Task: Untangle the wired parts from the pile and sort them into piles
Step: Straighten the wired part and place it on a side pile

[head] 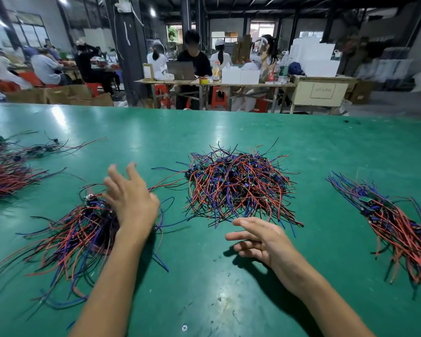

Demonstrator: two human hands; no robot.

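1. Green matting covers the table (pixel 229 132), in a workshop where other people sit at benches behind it.
2. At the table's middle lies the tangle (pixel 238 183), a mound of red, blue and black wires with small dark parts knotted through it; ends stick out every way, so it looks unsorted.
3. On the near left is the left pile (pixel 66 239), its wires running roughly one way and fanned toward the near edge, which suggests pieces were laid there on purpose.
4. The left hand (pixel 129 200) is over the far end of that pile, palm down, fingers spread and straight. It holds nothing that can be seen; whether the palm touches the wires cannot be told.
5. The right hand (pixel 258 237) hovers above bare mat just in front of the tangle, fingers loosely extended toward the left and gripping nothing.
6. Well to the right lies the right pile (pixel 394 222), also combed lengthwise, so a second sort group seems under way.
7. Two more bundles (pixel 7 176) lie at the far left edge, one mostly red.
8. Judging by the mound's size, much untangling remains; the right hand looks best placed to draw out the next piece.
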